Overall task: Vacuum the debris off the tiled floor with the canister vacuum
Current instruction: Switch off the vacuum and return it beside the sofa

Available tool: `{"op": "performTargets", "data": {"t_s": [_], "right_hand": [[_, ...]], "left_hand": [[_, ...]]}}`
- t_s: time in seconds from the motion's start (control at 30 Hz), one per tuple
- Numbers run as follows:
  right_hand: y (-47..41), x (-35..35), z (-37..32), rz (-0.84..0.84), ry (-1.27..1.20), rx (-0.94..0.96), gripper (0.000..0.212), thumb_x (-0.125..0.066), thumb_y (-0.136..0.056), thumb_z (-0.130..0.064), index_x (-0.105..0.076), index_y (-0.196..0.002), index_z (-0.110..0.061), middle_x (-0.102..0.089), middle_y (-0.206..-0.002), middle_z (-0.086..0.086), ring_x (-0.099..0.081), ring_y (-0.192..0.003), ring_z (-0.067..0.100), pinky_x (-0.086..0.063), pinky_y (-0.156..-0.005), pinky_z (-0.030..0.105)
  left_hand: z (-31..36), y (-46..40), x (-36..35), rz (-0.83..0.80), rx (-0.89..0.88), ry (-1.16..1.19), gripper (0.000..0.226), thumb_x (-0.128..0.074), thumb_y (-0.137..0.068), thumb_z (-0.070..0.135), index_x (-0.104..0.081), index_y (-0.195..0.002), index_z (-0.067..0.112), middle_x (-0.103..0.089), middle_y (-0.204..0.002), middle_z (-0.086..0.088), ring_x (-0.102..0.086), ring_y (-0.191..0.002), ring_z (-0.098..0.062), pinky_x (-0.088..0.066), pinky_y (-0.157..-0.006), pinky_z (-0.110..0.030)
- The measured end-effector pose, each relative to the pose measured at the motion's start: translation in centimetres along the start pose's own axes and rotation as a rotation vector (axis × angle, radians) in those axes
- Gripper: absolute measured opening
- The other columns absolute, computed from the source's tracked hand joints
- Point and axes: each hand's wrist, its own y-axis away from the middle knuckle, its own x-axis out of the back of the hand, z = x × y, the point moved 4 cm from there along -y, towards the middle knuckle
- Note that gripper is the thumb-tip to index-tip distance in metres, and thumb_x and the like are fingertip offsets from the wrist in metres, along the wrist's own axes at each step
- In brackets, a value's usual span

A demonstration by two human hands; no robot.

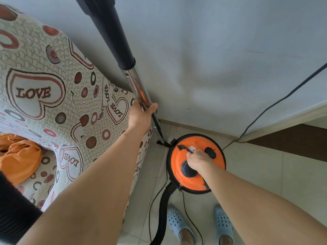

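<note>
An orange and black canister vacuum [177,171] stands on the pale tiled floor [256,174] close to the wall. My right hand [199,160] grips the black carry handle on top of its lid. My left hand [141,115] holds the chrome wand [137,84] upright beside the sofa; the wand's black upper section [113,30] runs up out of view. The floor head [163,142] at the wand's foot sits just left of the canister. A black ribbed hose [162,214] leaves the canister's front and curves down. No debris shows on the tiles.
A sofa with a heart and "LOVE" patterned cover [53,96] fills the left, with an orange cloth [17,156] on it. A black power cord [265,110] runs up the grey wall [221,59]. My feet in blue perforated clogs [177,223] stand behind the canister.
</note>
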Motion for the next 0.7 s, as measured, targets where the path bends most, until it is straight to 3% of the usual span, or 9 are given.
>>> {"op": "performTargets", "data": {"t_s": [0.13, 0.23, 0.4, 0.53, 0.63, 0.7], "right_hand": [[-1.4, -0.3, -2.9, 0.015, -0.023, 0.017, 0.043, -0.035, -0.106, -0.025, -0.039, -0.147, -0.017, -0.057, -0.13, 0.014, -0.058, -0.114, 0.033, -0.045, -0.081, 0.035], [-2.6, -0.4, -4.6, 0.012, -0.044, 0.01, 0.046, -0.036, -0.104, -0.023, -0.037, -0.15, -0.027, -0.059, -0.129, 0.011, -0.063, -0.108, 0.033, -0.048, -0.073, 0.034], [-4.0, 0.0, -7.1, -0.059, -0.03, -0.006, 0.06, -0.044, -0.1, -0.012, -0.022, -0.156, -0.019, -0.05, -0.144, 0.01, -0.058, -0.118, 0.039, -0.051, -0.092, 0.042], [-4.5, 0.2, -8.0, -0.021, -0.041, 0.008, 0.052, -0.041, -0.101, -0.011, -0.03, -0.151, -0.016, -0.057, -0.132, 0.016, -0.063, -0.108, 0.041, -0.054, -0.082, 0.044], [-4.6, 0.0, -7.7, -0.005, -0.024, 0.014, 0.052, -0.041, -0.102, -0.013, -0.029, -0.152, -0.018, -0.059, -0.125, 0.015, -0.063, -0.11, 0.037, -0.049, -0.074, 0.039], [-4.7, 0.1, -7.0, 0.018, -0.03, 0.002, 0.045, -0.042, -0.103, -0.017, -0.036, -0.148, -0.014, -0.059, -0.109, 0.013, -0.063, -0.103, 0.031, -0.045, -0.07, 0.033]], "left_hand": [[0.8, -1.2, -0.2, 0.016, -0.046, -0.039, 0.051, -0.07, -0.09, 0.038, -0.054, -0.135, 0.019, -0.063, -0.128, 0.0, -0.059, -0.116, -0.021, -0.04, -0.086, -0.025], [1.6, -2.3, -0.4, 0.007, -0.055, -0.026, 0.049, -0.07, -0.091, 0.035, -0.054, -0.134, 0.018, -0.063, -0.121, 0.003, -0.058, -0.115, -0.018, -0.038, -0.087, -0.023], [2.1, -3.7, -1.1, 0.014, -0.059, 0.055, 0.043, -0.072, -0.091, 0.028, -0.058, -0.128, 0.013, -0.063, -0.108, 0.004, -0.058, -0.103, -0.016, -0.043, -0.088, -0.026], [2.2, -3.2, -2.1, 0.032, -0.042, 0.106, 0.041, -0.071, -0.09, 0.03, -0.059, -0.124, 0.01, -0.065, -0.104, 0.001, -0.062, -0.099, -0.02, -0.049, -0.083, -0.031], [1.8, -2.8, -2.4, 0.049, 0.0, 0.145, 0.043, -0.07, -0.091, 0.032, -0.059, -0.126, 0.011, -0.067, -0.112, -0.001, -0.063, -0.102, -0.02, -0.046, -0.082, -0.028], [1.5, -2.4, -2.4, 0.056, 0.033, 0.173, 0.045, -0.07, -0.091, 0.032, -0.058, -0.128, 0.01, -0.067, -0.117, -0.002, -0.062, -0.105, -0.019, -0.043, -0.083, -0.027]]}}
